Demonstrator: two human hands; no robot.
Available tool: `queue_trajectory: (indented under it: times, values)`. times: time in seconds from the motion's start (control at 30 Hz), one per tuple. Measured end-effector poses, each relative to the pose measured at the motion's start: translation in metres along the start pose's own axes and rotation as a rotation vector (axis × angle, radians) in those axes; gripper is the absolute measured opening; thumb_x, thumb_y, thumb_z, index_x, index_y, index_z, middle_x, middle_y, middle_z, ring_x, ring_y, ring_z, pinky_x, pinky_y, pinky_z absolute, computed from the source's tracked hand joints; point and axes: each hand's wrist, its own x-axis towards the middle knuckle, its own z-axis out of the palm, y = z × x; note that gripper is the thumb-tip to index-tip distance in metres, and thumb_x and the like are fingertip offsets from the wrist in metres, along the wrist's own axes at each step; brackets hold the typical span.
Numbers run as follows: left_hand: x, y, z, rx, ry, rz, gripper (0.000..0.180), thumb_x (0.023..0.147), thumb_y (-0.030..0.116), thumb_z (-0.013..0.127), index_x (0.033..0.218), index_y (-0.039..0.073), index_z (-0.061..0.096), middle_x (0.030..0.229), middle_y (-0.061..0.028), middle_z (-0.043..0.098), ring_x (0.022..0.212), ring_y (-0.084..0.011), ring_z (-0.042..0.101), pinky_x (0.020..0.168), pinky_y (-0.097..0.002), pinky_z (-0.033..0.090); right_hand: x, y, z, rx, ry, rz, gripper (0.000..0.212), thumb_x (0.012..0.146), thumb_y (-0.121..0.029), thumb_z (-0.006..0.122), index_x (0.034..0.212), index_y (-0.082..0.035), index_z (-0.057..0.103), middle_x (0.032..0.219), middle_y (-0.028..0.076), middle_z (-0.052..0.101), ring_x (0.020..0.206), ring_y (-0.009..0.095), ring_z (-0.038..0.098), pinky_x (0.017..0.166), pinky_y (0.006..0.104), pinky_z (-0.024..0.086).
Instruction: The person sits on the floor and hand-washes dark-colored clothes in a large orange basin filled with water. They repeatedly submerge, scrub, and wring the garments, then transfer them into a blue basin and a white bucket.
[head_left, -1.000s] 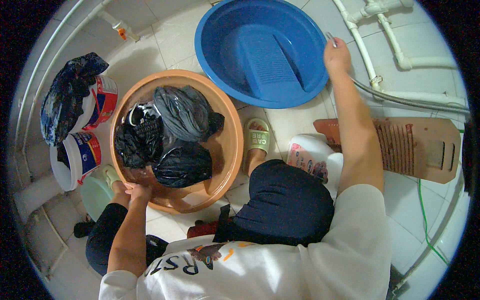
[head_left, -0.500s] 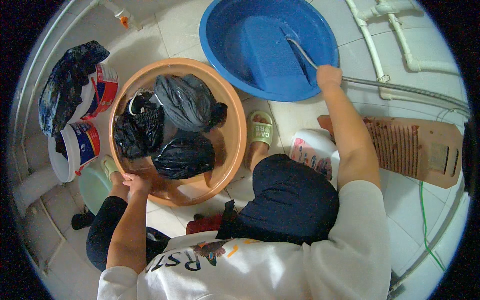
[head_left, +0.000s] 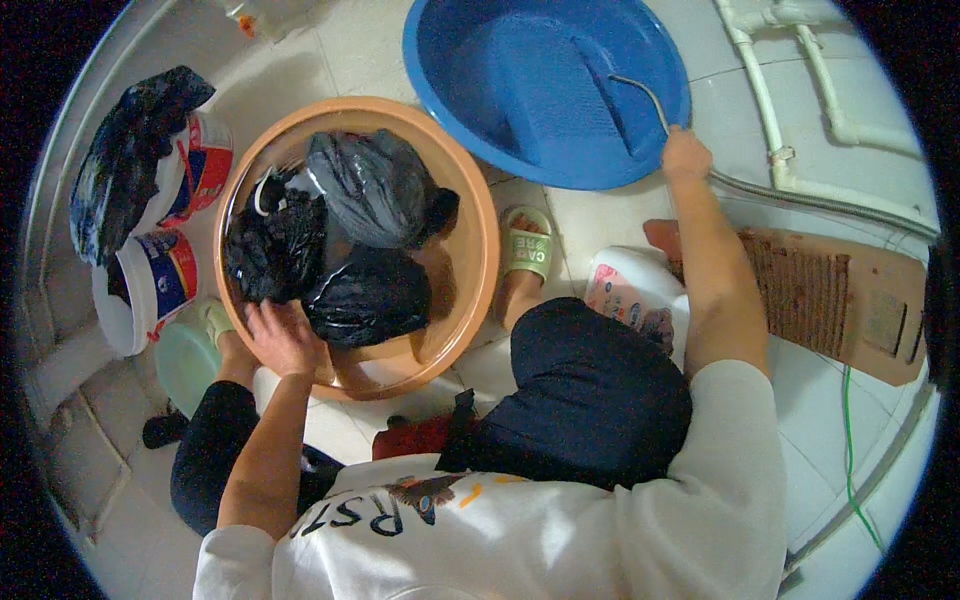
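Wet dark clothes lie in water in an orange basin (head_left: 487,250): a grey bundle (head_left: 372,190) at the back, a crinkled black garment (head_left: 278,240) at the left and a black bundle (head_left: 368,297) nearest me. My left hand (head_left: 285,337) reaches over the basin's near-left rim, fingers apart beside the crinkled garment, gripping nothing. My right hand (head_left: 687,156) is closed round a flexible metal hose (head_left: 800,196). Its bent end hangs over the blue tub (head_left: 540,165), which has a ribbed washboard slope inside. Whether water is running from it cannot be made out.
Two white buckets with red-and-blue labels (head_left: 170,262) stand at the left, a dark cloth (head_left: 125,165) draped over them. A white jug (head_left: 635,290) and a brown washboard (head_left: 820,295) lie to the right. White pipes (head_left: 762,100) run along the right wall.
My left hand has moved from the basin's rim to inside it, its fingers spreading. My right hand and the hose end have shifted to the right over the blue tub.
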Motion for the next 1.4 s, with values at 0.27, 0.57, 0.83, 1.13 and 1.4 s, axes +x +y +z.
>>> queue_trajectory:
  times: [0.27,0.57,0.83,1.13,1.4]
  values:
    - [0.02,0.113,-0.034,-0.16,-0.645,0.441,0.104,0.057,0.049,0.071,0.137,0.015,0.015,0.139,-0.0162,0.017,0.127,-0.0357,0.019,0.097,-0.0564,0.021,-0.006,-0.015,-0.001,-0.111,0.081,-0.152,0.021,0.08,-0.014,0.046,0.098,-0.009,0.056,0.092,0.011,0.057,0.087,0.03,0.059,0.07,0.0427,0.048]
    - [0.085,0.122,0.047,0.115,-1.069,-0.033,0.091,0.068,0.054,0.061,0.136,0.019,0.011,0.137,-0.0118,0.022,0.122,-0.0316,0.031,0.096,-0.0502,0.029,-0.017,-0.028,0.009,-0.11,0.195,-0.299,0.026,0.08,-0.023,0.049,0.103,-0.01,0.055,0.097,0.011,0.056,0.087,0.03,0.057,0.069,0.0451,0.047]
    - [0.15,0.131,0.117,0.169,-0.902,-0.092,0.071,0.07,0.039,0.063,0.126,0.01,0.031,0.122,-0.0145,0.042,0.108,-0.0314,0.045,0.089,-0.0445,0.038,-0.031,-0.043,-0.002,-0.124,0.015,-0.128,0.042,0.082,-0.031,0.049,0.121,-0.016,0.046,0.107,0.011,0.051,0.096,0.029,0.053,0.077,0.0442,0.045]
    - [0.15,0.118,-0.039,-1.389,-1.127,-0.747,0.056,0.067,0.013,0.071,0.116,0.003,0.046,0.106,-0.0121,0.056,0.095,-0.0261,0.055,0.084,-0.0363,0.044,-0.035,-0.045,-0.005,-0.012,0.044,-0.14,0.042,0.081,-0.032,0.05,0.119,-0.013,0.047,0.103,0.012,0.053,0.092,0.031,0.055,0.075,0.0429,0.047]
    - [0.122,0.119,-0.221,-1.163,-0.589,0.116,0.039,0.053,0.009,0.068,0.09,-0.001,0.059,0.083,-0.0108,0.059,0.075,-0.0228,0.057,0.077,-0.0325,0.043,-0.039,-0.057,-0.027,0.031,0.076,-0.174,0.041,0.08,-0.033,0.05,0.114,-0.011,0.05,0.105,0.011,0.053,0.093,0.029,0.055,0.075,0.0422,0.047]
